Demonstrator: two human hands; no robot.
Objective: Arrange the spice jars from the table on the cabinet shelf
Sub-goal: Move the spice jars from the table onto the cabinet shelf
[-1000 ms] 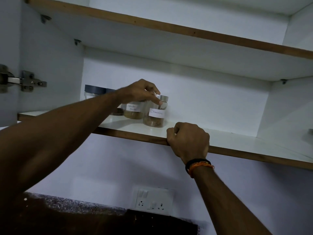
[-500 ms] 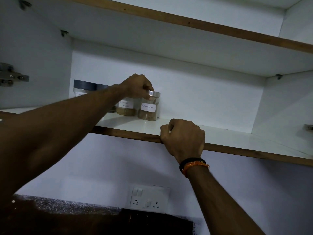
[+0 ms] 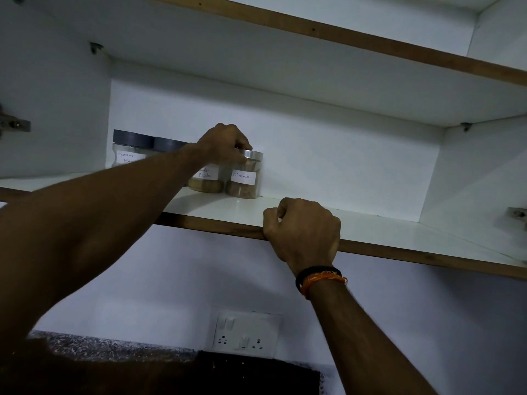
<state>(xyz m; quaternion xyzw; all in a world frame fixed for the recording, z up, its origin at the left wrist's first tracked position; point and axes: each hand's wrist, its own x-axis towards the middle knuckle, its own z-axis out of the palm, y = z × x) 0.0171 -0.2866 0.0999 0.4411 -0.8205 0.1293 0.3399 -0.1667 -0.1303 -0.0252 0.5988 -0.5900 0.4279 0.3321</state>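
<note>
Cinnamon jar (image 3: 244, 178) stands on the shelf (image 3: 370, 226), touching the powder jar (image 3: 206, 179) at the end of the row; your left hand (image 3: 225, 145) grips its lid from above, probably to set it in line. Your right hand (image 3: 303, 228) clasps the shelf edge, likely to steady your reach

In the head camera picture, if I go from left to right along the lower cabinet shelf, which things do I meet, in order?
Garam masala jar with a dark lid → second dark-lidded jar, mostly hidden by the arm → powder jar → cinnamon jar, its silver lid held by the left hand → right hand gripping the shelf edge.
</note>
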